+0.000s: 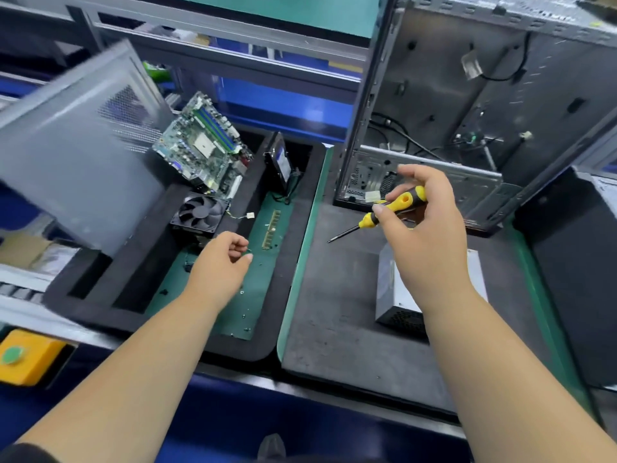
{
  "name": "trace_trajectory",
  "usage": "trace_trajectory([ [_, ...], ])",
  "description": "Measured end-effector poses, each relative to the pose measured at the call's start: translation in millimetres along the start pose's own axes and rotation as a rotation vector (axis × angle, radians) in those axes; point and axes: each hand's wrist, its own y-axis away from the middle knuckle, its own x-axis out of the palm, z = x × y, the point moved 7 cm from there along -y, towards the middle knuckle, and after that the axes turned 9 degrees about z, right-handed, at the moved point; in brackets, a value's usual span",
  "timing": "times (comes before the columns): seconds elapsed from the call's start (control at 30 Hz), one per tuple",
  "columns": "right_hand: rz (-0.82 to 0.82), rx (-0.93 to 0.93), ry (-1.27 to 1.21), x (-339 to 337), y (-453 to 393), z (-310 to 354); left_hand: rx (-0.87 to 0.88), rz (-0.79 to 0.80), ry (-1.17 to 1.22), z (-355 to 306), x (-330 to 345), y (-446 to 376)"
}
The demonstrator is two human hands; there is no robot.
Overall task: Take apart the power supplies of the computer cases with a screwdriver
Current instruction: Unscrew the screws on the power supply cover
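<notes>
— How far along did the job look?

— Partway, I'd judge. The computer case (pixel 467 111) stood open at the far right of the worktop (pixel 334 312), stripped to bare metal and a few loose cables. The power supply (pixel 389 295), a grey metal box, already lay out of it on the dark mat (pixel 334 279), near the front edge, under the right forearm. Its cover appeared to be on, so opening it was what remained.

— And the hands?

— The right hand (pixel 424 225) held the screwdriver (pixel 390 212) above the mat, fingers curled round the yellow-and-black handle, the tip pointing left and down, touching nothing. The left hand (pixel 223 259) hung over the foam tray (pixel 133 289) on the left side, fingers loosely curled, holding nothing that I could make out.

— What sat in that tray?

— Parts already pulled: a motherboard (pixel 203 142) leaning at the far end, a cooler fan (pixel 200 212) in front of it, a hard drive (pixel 278 158) on edge and a memory stick (pixel 271 228) lying flat, with small screws scattered about.

— Room to work?

— Fair. The mat between the tray's right edge and the power supply lay bare, enough to turn the box. The case crowded the far edge, and a blurred grey side panel (pixel 76 155) loomed over the tray's left corner.
</notes>
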Motion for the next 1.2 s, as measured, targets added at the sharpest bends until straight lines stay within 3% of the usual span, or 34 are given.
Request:
trace_trajectory([
  [0.17, 0.000, 0.021, -0.065, -0.3, 6.9, 0.6, 0.018, -0.019, 0.005, -7.0, -9.2, 11.9],
  [0.33, -0.059, 0.075, -0.082, -39.9, 25.3, -17.2, 0.160, 0.031, 0.064, -64.1, 24.8, 24.4],
  [0.5, -0.098, 0.130, -0.042, -91.4, 48.8, -40.1, 0.409, 0.175, -0.061, -133.8, 100.6, 56.7],
  [0.63, -0.146, 0.145, -0.004, -128.6, 65.9, -51.5, 0.582, 0.389, -0.205, -175.3, 166.3, 82.9],
  [1.03, -0.073, 0.169, 0.084, -173.4, 89.8, -78.2, 0.650, 0.601, -0.321, -235.3, 259.4, 94.9],
  [1.2, -0.051, 0.156, 0.103, -176.6, 97.2, -85.6, 0.618, 0.579, -0.242, -228.8, 265.6, 93.4],
])
